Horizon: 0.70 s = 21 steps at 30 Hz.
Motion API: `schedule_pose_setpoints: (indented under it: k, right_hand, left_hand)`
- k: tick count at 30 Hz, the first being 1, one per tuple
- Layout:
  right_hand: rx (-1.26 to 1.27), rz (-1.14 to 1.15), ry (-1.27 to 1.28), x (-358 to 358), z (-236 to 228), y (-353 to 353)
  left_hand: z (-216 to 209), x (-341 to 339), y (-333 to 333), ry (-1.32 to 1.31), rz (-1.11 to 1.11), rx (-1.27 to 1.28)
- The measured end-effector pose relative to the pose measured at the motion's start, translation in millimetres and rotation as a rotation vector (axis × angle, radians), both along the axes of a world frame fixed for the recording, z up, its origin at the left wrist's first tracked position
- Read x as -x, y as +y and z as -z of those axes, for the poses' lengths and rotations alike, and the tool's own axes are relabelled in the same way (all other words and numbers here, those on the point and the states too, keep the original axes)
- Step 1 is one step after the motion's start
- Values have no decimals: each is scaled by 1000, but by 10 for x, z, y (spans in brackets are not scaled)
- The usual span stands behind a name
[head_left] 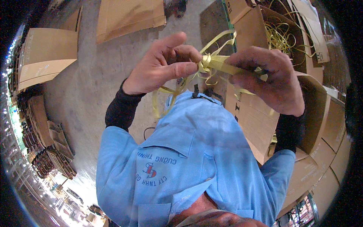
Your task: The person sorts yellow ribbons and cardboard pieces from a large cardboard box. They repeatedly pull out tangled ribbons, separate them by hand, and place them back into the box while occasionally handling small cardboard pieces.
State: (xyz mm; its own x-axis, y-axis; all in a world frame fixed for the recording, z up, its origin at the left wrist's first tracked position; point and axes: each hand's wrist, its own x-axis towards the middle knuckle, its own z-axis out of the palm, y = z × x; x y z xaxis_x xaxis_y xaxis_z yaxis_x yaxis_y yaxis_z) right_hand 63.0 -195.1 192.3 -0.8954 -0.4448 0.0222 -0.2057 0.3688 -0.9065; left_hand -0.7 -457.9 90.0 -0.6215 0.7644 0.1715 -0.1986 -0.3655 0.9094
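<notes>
Both grips are pinched close on the same yellow strap (221, 60), and it hangs in the air between them, in front of the waist. The left grip (160, 64) has thumb and forefinger tips set against the knot (205, 62), where several turns of the strap bunch together. The right grip (268, 79) holds the flat run just beyond it, thumb below and fingers folded over, though I can't make out every fingertip from here.

The strap looks like thin, woven-looking plastic: I'd judge it very light, springy rather than limp, a bit slick, and hardly fragile. Its loose ends curl out above and below the hands, so they could well snag. The knot seems the surest hold; a flat length might slide unless squeezed firmly.

The left palm is turned inward, its other fingers loosely bent; the right hand arches over with its back upward. Both wrists, in black cuffs (123, 108), come in from either side with elbows bent and spread beside the blue shirt (211, 132).

Past the right hand, an open carton (244, 28) holds a tangle of similar strapping (278, 39). Flat cardboard (130, 19) lies ahead on the grey floor (94, 90).
</notes>
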Motion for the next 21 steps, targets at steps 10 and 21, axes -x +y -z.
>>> schedule_pose_setpoints:
  k: [10, 21]
  right_hand:
    - [57, 155, 244, -192, 510, -51]
    - [-9, 418, 378, -321, 697, -167]
  left_hand:
    - [-487, -190, 54, 522, -293, 465]
    - [-478, -204, 215, 822, -366, 415]
